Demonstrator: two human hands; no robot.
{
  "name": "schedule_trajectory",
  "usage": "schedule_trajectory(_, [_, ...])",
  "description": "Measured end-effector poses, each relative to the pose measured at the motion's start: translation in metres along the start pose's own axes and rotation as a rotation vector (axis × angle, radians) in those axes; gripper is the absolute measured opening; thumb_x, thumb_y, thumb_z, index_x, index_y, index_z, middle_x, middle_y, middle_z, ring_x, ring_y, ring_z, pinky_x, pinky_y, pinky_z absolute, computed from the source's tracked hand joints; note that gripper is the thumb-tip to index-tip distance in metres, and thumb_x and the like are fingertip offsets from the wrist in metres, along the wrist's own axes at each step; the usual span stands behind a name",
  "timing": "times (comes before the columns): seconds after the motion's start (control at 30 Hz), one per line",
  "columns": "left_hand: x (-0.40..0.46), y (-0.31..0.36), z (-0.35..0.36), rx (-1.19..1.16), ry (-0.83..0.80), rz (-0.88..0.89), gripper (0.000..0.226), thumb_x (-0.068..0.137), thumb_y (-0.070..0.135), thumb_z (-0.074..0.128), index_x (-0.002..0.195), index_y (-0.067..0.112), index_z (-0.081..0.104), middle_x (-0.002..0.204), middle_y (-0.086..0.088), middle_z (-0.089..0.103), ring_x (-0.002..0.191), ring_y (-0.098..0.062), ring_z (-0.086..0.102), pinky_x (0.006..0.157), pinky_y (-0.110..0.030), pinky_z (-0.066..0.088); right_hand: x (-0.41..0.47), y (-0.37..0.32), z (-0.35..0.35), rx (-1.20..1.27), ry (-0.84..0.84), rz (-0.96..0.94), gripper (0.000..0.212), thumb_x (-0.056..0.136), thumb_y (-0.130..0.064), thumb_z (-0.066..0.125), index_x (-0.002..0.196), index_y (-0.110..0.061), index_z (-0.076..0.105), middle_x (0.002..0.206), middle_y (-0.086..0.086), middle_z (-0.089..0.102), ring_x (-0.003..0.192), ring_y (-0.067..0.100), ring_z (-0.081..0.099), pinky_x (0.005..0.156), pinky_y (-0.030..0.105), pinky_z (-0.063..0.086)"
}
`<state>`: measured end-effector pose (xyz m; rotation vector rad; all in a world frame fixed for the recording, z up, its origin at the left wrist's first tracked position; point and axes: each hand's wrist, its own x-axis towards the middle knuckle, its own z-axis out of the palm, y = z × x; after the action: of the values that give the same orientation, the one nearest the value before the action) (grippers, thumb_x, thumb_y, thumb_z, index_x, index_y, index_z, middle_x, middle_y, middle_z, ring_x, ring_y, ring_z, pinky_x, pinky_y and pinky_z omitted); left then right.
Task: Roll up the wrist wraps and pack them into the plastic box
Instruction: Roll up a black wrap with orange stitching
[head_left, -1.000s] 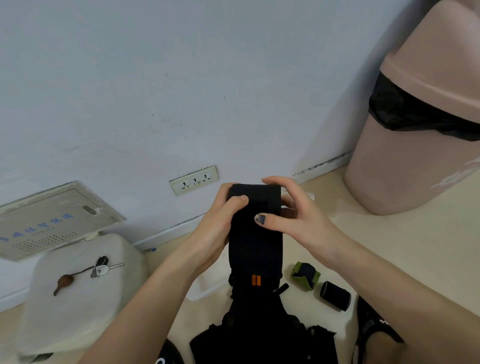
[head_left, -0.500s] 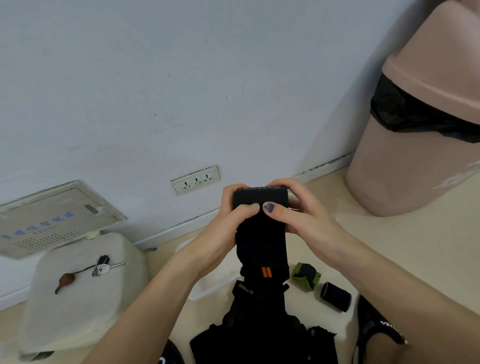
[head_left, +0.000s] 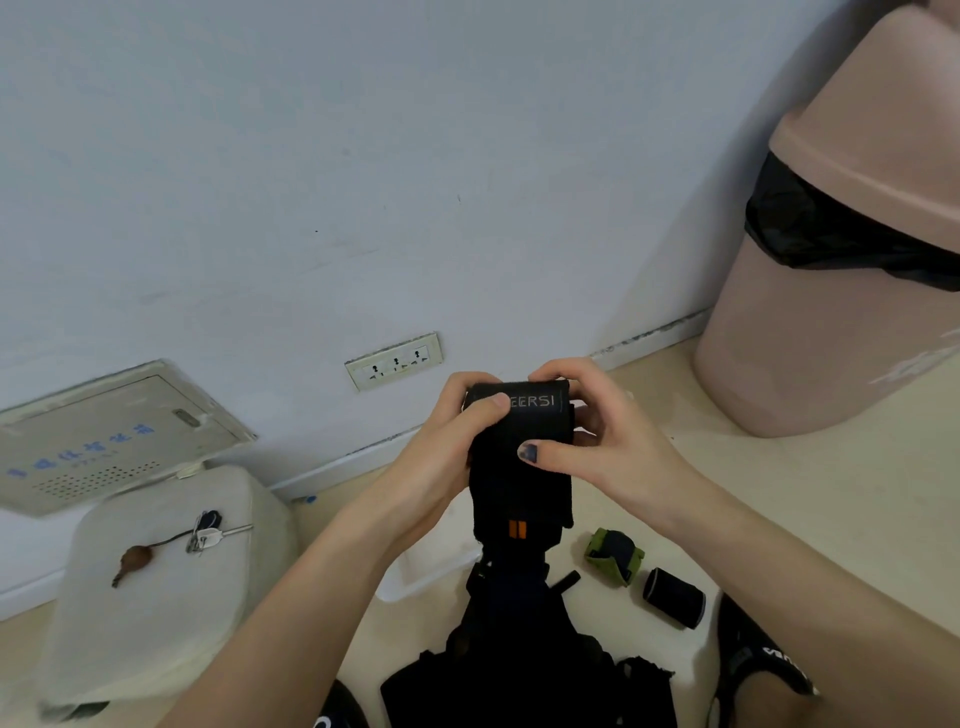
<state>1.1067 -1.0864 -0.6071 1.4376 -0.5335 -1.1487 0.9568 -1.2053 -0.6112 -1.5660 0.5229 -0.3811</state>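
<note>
left hand (head_left: 441, 457), right hand (head_left: 597, 431) grip black wrist wrap (head_left: 519, 467) | plastic box (head_left: 421, 571) mostly hidden

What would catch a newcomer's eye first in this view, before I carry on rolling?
Dead centre, the left hand and right hand grip a black wrist wrap, its top rolled and its tail hanging toward a dark pile below. Two finished rolls lie on the floor at lower right, a green-edged roll and a black roll. A big pink bin fills the right edge, and keys rest on a white lid at left.
</note>
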Motion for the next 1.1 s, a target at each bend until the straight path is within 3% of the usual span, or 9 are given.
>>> schedule_trajectory(0.13, [-0.002,-0.003,-0.004,0.057,-0.038,0.052,0.033,0.085,0.033,0.063,0.117,0.028,0.056,0.106,-0.003,0.069,0.094,-0.019,0.067,0.086,-0.038,0.052,0.000,-0.002,-0.002,0.113,-0.045,0.180,0.069,0.072,-0.022,0.087,0.130,-0.043,0.057,0.128,0.003,0.065,0.112,0.016,0.070,0.098,0.035,0.056])
schedule_trajectory(0.2, [-0.003,-0.005,-0.004,0.072,-0.043,0.065,0.033,0.086,0.032,0.063,0.117,0.030,0.055,0.111,-0.009,0.067,0.096,-0.021,0.068,0.088,-0.040,0.054,0.001,-0.005,0.001,0.187,-0.038,0.243,0.055,0.086,-0.029,0.082,0.134,-0.039,0.056,0.128,0.001,0.067,0.112,0.013,0.071,0.103,0.041,0.056])
schedule_trajectory(0.3, [-0.003,-0.006,-0.004,0.081,-0.051,0.089,0.034,0.085,0.028,0.064,0.117,0.032,0.055,0.110,-0.009,0.066,0.098,-0.024,0.069,0.090,-0.045,0.055,0.000,-0.008,0.005,0.149,-0.011,0.261,0.029,0.100,-0.039,0.064,0.128,-0.034,0.061,0.121,-0.001,0.071,0.105,0.011,0.073,0.098,0.044,0.060])
schedule_trajectory(0.5, [-0.003,-0.007,-0.003,0.123,-0.046,0.074,0.046,0.078,0.027,0.063,0.121,0.040,0.051,0.107,-0.004,0.067,0.096,-0.019,0.067,0.095,-0.042,0.052,-0.001,-0.004,0.004,0.070,0.009,0.159,0.032,0.087,-0.044,0.072,0.118,-0.041,0.066,0.113,0.001,0.073,0.108,0.020,0.072,0.098,0.047,0.059])
schedule_trajectory(0.6, [-0.004,-0.008,0.001,0.172,-0.062,0.022,0.045,0.091,0.036,0.061,0.132,0.047,0.045,0.107,0.007,0.071,0.100,-0.012,0.071,0.101,-0.041,0.054,-0.003,-0.001,0.002,0.055,0.035,0.098,0.028,0.093,-0.033,0.074,0.119,-0.040,0.065,0.111,0.001,0.073,0.104,0.019,0.072,0.090,0.036,0.061])
schedule_trajectory(0.7, [-0.003,-0.007,0.001,0.155,-0.051,-0.043,0.034,0.106,0.048,0.045,0.138,0.038,0.047,0.116,0.008,0.073,0.106,-0.013,0.073,0.102,-0.044,0.055,-0.004,-0.003,0.000,0.066,0.059,0.063,0.033,0.095,-0.021,0.074,0.123,-0.035,0.064,0.111,0.003,0.073,0.100,0.017,0.074,0.080,0.027,0.059])
schedule_trajectory(0.83, [-0.004,-0.006,0.002,0.166,-0.069,-0.115,0.064,0.091,0.071,0.040,0.141,0.033,0.053,0.128,0.003,0.072,0.114,-0.018,0.071,0.104,-0.049,0.053,-0.005,0.002,0.006,-0.017,0.084,0.007,0.042,0.091,-0.019,0.078,0.124,-0.041,0.063,0.111,-0.004,0.071,0.105,0.015,0.070,0.084,0.032,0.061])
schedule_trajectory(0.97, [-0.008,-0.006,0.002,0.116,-0.069,-0.127,0.059,0.092,0.069,0.045,0.140,0.035,0.052,0.130,0.005,0.071,0.115,-0.020,0.071,0.103,-0.052,0.053,-0.006,0.002,0.006,-0.019,0.106,-0.023,0.046,0.089,-0.013,0.079,0.121,-0.040,0.063,0.111,-0.007,0.071,0.104,0.010,0.069,0.083,0.032,0.061])
schedule_trajectory(1.1, [-0.009,0.001,0.001,-0.023,-0.025,-0.111,0.037,0.101,0.046,0.054,0.133,0.027,0.056,0.130,-0.005,0.070,0.116,-0.024,0.070,0.100,-0.050,0.056,-0.005,0.002,0.007,0.022,0.077,-0.042,0.051,0.086,-0.003,0.079,0.121,-0.036,0.061,0.115,-0.002,0.068,0.109,0.017,0.067,0.088,0.036,0.061])
